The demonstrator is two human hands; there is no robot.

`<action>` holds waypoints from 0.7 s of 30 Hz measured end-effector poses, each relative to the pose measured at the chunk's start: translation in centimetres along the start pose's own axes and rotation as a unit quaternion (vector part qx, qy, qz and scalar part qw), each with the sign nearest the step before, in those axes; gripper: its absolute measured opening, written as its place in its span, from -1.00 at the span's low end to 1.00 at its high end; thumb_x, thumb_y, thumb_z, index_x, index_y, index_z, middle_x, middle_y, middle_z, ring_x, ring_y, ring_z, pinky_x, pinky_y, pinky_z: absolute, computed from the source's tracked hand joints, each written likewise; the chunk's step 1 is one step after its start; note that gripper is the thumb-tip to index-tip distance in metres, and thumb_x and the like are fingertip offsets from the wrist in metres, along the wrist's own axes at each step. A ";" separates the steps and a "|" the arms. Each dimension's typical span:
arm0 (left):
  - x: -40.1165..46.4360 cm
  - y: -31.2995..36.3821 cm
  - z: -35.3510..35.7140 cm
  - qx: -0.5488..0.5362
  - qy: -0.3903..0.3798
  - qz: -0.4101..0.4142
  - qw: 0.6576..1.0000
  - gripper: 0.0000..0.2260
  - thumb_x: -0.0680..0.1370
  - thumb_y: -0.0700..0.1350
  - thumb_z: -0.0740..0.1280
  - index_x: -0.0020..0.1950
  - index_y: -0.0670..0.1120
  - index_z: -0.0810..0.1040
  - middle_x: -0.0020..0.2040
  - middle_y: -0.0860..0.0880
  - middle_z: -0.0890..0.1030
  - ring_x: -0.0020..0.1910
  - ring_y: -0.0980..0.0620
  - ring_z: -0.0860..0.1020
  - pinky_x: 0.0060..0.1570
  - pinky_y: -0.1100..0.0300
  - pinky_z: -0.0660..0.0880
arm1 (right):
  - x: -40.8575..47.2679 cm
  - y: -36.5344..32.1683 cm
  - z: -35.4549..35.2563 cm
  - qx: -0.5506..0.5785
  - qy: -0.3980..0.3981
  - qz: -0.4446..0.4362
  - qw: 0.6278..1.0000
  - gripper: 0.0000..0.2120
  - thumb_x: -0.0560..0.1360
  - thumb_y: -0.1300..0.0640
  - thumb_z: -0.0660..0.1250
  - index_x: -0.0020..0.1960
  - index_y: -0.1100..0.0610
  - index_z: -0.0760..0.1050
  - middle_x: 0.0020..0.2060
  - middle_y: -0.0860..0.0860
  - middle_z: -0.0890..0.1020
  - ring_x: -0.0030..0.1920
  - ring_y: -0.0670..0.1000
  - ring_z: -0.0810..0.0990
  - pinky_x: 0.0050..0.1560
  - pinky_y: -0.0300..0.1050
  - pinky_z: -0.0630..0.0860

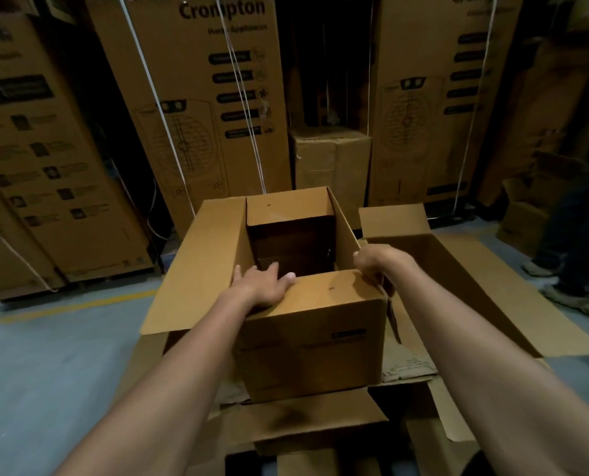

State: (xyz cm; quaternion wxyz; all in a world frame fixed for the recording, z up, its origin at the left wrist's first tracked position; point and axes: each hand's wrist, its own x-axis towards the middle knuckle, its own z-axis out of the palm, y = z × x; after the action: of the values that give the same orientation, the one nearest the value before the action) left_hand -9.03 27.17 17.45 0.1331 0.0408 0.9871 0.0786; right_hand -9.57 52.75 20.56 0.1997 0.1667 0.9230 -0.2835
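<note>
An open brown cardboard box [306, 338] stands on flattened cardboard in front of me. Its near flap is folded inward and its far flap stands up over the dark inside. My left hand [263, 285] lies flat on the near flap at its left corner, fingers spread and reaching over the edge. My right hand [373, 264] grips the box's right flap at the near right corner, fingers curled over its edge. The left flap [197, 266] hangs out wide to the left.
A second open carton [464, 269] lies on its side to the right. Tall printed appliance cartons [197, 108] line the back, with a small box [330, 159] between them. A person's legs and shoes [578, 297] stand at the right. The floor is grey with a yellow line [63, 309].
</note>
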 end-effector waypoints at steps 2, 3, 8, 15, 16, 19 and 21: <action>0.0 -0.1 -0.4 -0.072 -0.021 -0.003 0.997 -0.37 0.71 0.35 -0.03 0.62 0.01 0.37 0.60 -0.11 0.41 0.58 -0.19 0.36 0.60 -0.28 0.16 | 0.3 0.4 -0.2 0.071 -0.023 0.053 0.996 -0.42 0.68 -0.28 0.12 0.43 0.19 0.36 0.13 0.28 0.56 -0.01 0.28 0.62 -0.32 0.14 0.58; -0.2 -0.2 -0.9 -0.113 0.004 0.004 0.994 -0.44 0.71 0.33 0.03 0.48 0.03 0.52 0.47 -0.10 0.54 0.43 -0.15 0.52 0.49 -0.22 0.38 | 0.7 0.7 -0.3 0.099 -0.032 0.074 0.992 -0.29 0.64 -0.38 0.09 0.48 0.19 0.33 0.19 0.32 0.54 0.05 0.36 0.62 -0.31 0.17 0.61; -5.2 0.4 -9.3 -0.107 0.167 0.037 0.980 -0.68 0.72 0.19 0.22 0.16 0.08 0.72 0.05 0.04 0.70 -0.04 0.01 0.63 -0.02 0.06 0.58 | 1.6 2.8 -2.5 0.219 -0.152 0.063 0.962 -0.03 0.45 -0.63 0.12 0.50 0.14 0.31 0.40 0.42 0.46 0.24 0.55 0.57 -0.09 0.43 0.67; -13.3 3.1 -12.5 -0.095 -0.313 0.158 0.932 -0.49 0.68 -0.01 0.37 0.62 0.11 0.35 0.43 -0.02 0.60 0.22 -0.07 0.68 0.31 -0.08 0.60 | 0.6 3.4 -3.2 0.130 -0.174 0.033 0.976 -0.23 0.58 -0.40 0.26 0.61 0.05 0.27 0.36 0.39 0.49 0.11 0.45 0.69 -0.02 0.28 0.72; -12.5 3.8 -10.3 -0.038 -0.287 0.144 0.946 -0.43 0.65 0.05 0.41 0.64 0.09 0.33 0.48 0.00 0.54 0.31 -0.06 0.63 0.32 -0.05 0.58 | 0.1 3.2 -2.8 0.114 -0.159 0.027 0.980 -0.28 0.61 -0.33 0.27 0.60 0.07 0.28 0.34 0.38 0.50 0.08 0.44 0.70 -0.03 0.27 0.72; -9.9 4.3 -3.2 0.112 -0.141 0.173 0.968 -0.46 0.57 0.23 0.45 0.51 0.08 0.50 0.25 0.10 0.59 0.20 0.02 0.58 0.10 0.09 0.56 | -1.0 2.8 -2.0 0.088 -0.142 0.028 0.986 -0.42 0.66 -0.18 0.29 0.52 0.17 0.35 0.27 0.36 0.54 0.07 0.42 0.71 -0.03 0.33 0.71; -9.0 3.9 -0.7 0.152 -0.049 0.204 0.966 -0.63 0.61 0.15 0.44 0.38 0.10 0.58 0.08 0.11 0.62 0.06 0.07 0.59 -0.03 0.12 0.55 | -1.7 2.3 -1.8 0.065 -0.136 0.025 0.988 -0.47 0.68 -0.14 0.28 0.48 0.21 0.37 0.24 0.35 0.55 0.10 0.41 0.69 -0.05 0.32 0.72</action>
State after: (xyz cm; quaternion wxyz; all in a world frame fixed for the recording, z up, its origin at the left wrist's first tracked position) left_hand -0.29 30.04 21.05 0.1545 0.2649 0.9506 -0.0487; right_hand -7.62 55.26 21.71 0.3187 0.1627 0.8625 -0.3579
